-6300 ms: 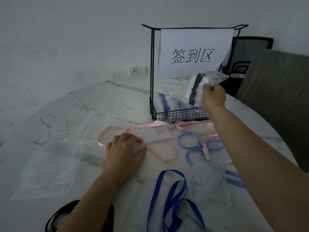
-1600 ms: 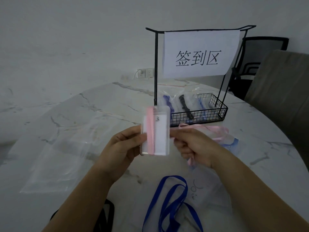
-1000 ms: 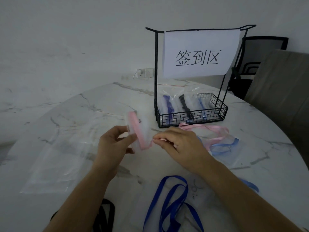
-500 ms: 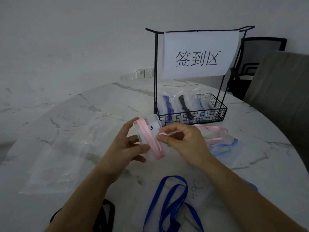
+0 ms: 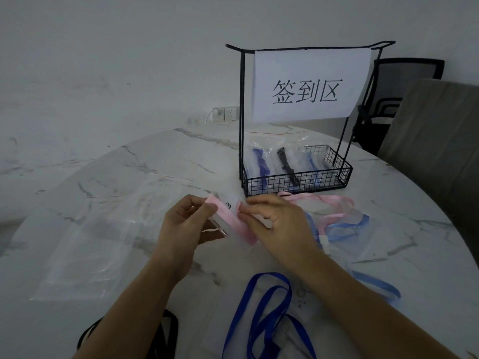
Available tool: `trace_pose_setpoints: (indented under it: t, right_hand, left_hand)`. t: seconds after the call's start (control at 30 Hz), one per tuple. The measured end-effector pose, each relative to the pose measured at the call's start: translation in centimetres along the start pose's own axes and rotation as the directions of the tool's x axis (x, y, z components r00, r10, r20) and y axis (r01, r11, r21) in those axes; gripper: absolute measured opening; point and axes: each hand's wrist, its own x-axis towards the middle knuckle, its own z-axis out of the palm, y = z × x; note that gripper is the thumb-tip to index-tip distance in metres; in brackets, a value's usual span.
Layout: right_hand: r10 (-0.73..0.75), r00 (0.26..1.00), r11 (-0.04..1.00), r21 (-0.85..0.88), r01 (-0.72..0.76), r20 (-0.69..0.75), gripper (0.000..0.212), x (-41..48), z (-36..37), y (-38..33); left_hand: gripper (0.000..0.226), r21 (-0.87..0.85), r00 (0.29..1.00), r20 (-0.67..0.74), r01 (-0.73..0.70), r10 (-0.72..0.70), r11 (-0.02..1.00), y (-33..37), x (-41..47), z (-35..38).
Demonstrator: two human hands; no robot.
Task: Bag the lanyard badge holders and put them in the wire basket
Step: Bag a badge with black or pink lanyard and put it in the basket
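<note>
Head view: left hand [image 5: 181,229], right hand [image 5: 281,224] pinch pink lanyard [image 5: 232,221]; wire basket [image 5: 298,181] beyond, blue lanyard [image 5: 269,275] nearer.

pink lanyard [image 5: 234,221], black wire basket [image 5: 295,181], white marble-veined table [image 5: 155,164]

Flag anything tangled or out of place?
Nothing spilled or damaged. One oddity: the pink lanyard, pinched by the right hand, trails across the light-blue lanyard before the wire basket; pulling might drag it. Left hand grips its badge holder.
</note>
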Motion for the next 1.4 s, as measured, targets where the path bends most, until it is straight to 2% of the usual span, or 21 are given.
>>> trace_pose_setpoints:
  t: [0.13,0.2,0.3,0.5,0.63,0.83,0.93,1.03,1.13,1.23,1.3,1.4]
  right_hand:
    - [0.011,0.992,0.988,-0.153,0.008,0.128,0.054,-0.3,-0.3,-0.5]
    - [0.01,0.983,0.972,-0.234,0.034,0.182,0.061,-0.3,-0.4,-0.5]
    - [0.003,0.979,0.956,-0.288,0.056,0.203,0.058,-0.1,-0.6,-0.4]
    - [-0.049,0.978,0.974,-0.208,0.092,0.204,0.036,0.1,-1.0,-0.1]
    - [-0.043,0.961,0.96,-0.255,0.115,0.273,0.046,0.1,-1.4,-0.2]
    - [-0.09,0.939,0.909,-0.357,0.214,0.333,0.038,0.6,-1.2,-0.4]
    - [-0.107,0.95,0.907,-0.364,0.214,0.292,0.037,0.5,-1.3,-0.6]
    - [-0.057,0.974,0.956,-0.268,0.116,0.218,0.054,0.5,-1.1,-0.7]
    - [-0.006,0.968,0.999,-0.046,0.018,0.25,0.048,0.5,-0.5,-0.4]
    - [0.029,0.955,0.975,0.201,-0.091,0.296,0.041,0.3,-0.3,0.3]
    - [0.066,0.934,0.953,0.255,-0.163,0.351,0.044,0.1,-0.4,0.4]
    - [0.06,0.938,0.956,0.252,-0.153,0.342,0.038,-0.1,-0.3,0.5]
  left_hand:
    - [0.007,-0.012,0.999,0.032,0.011,-0.011,1.0,-0.2,-0.2,0.3]
    - [0.007,0.023,0.999,0.037,0.006,-0.007,1.0,-0.3,-0.2,0.2]
    - [0.008,0.084,0.999,0.052,0.006,-0.011,0.996,-0.1,0.0,0.1]
    - [0.01,0.099,0.997,0.067,0.035,-0.042,0.994,0.0,0.0,-0.3]
    - [0.015,0.118,0.997,0.072,0.029,-0.038,0.993,-0.2,0.0,-0.2]
    - [0.015,0.167,0.997,0.081,-0.004,-0.01,0.986,-0.6,0.0,-0.2]
    - [0.014,0.223,0.998,0.066,-0.036,0.022,0.974,-0.8,0.0,0.0]
    - [0.015,0.292,0.995,0.043,-0.094,0.085,0.952,-0.9,0.2,0.1]
    - [0.017,0.338,0.989,0.065,-0.145,0.13,0.93,-0.9,0.3,0.1]
    - [0.024,0.342,0.992,0.062,-0.123,0.109,0.932,-0.9,0.3,0.1]
    - [0.027,0.343,0.994,0.059,-0.104,0.089,0.933,-1.0,0.3,0.2]
    - [0.023,0.347,0.994,0.058,-0.104,0.09,0.932,-1.1,0.3,0.1]
